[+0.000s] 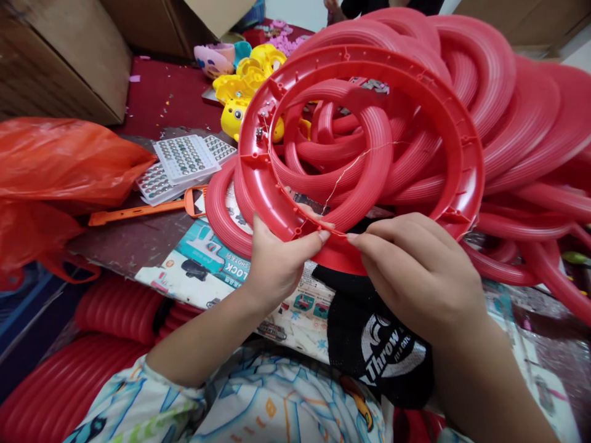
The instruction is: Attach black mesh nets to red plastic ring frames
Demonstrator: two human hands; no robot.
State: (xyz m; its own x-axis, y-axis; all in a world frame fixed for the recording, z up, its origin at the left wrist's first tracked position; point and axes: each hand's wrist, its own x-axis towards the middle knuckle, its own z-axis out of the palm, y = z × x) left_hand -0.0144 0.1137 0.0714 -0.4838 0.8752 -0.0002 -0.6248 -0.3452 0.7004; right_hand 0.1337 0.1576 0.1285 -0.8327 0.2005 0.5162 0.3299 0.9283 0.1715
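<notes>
My left hand [281, 255] is closed on the near rim of a large red plastic ring [289, 212], thumb on top and fingers beneath. The ring is tilted, with its hollow, ribbed side facing me. A thin copper-coloured wire [348, 169] loops across the ring's opening and runs down to my fingers. At the near rim, thumb and forefinger of my right hand [415, 271] pinch together on what looks like this wire. Inside the ring's left channel sits a small metallic part [259, 132]. A black fabric piece [378, 351] with white "Throw" lettering lies below the ring.
Red ribbed rings [466, 80] are heaped behind and to the right. At left are trays of button cells [184, 159], an orange plastic strip [138, 213] and an orange bag [60, 166]. Yellow toy parts [252, 74] and cardboard boxes [60, 58] stand farther back. Another person shows at the top.
</notes>
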